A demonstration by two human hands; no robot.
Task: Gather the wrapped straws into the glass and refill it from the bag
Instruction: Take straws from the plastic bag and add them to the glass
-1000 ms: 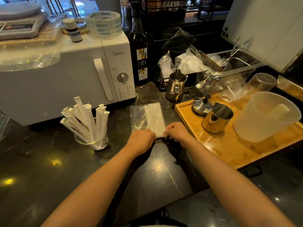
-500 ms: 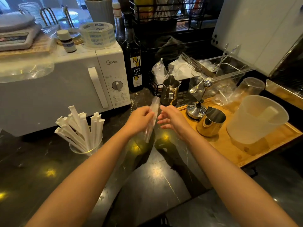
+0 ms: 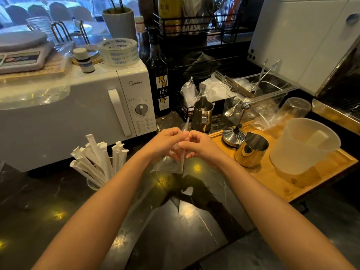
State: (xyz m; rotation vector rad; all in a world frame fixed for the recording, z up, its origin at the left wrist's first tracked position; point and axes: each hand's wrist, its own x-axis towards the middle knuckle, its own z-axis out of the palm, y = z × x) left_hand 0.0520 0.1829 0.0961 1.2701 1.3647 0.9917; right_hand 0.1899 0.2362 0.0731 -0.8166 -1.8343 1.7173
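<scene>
A clear plastic bag [image 3: 171, 163] with white wrapped straws inside hangs upright above the dark counter, held between both hands. My left hand [image 3: 165, 142] and my right hand [image 3: 198, 145] pinch it near its top edge, fingers close together. To the left a short glass [image 3: 92, 184] stands on the counter, and several white wrapped straws [image 3: 97, 160] fan out of it.
A white microwave [image 3: 78, 117] stands behind the glass, a dark syrup bottle [image 3: 161, 82] beside it. Right of my hands a wooden tray [image 3: 272, 178] carries a gold pitcher [image 3: 250, 152], a translucent plastic jug [image 3: 303, 145] and a metal lid. A steel pitcher [image 3: 202, 114] stands behind my hands.
The bag lay flat on the counter a second ago; both hands have lifted it upright and now pinch its top closer together.
</scene>
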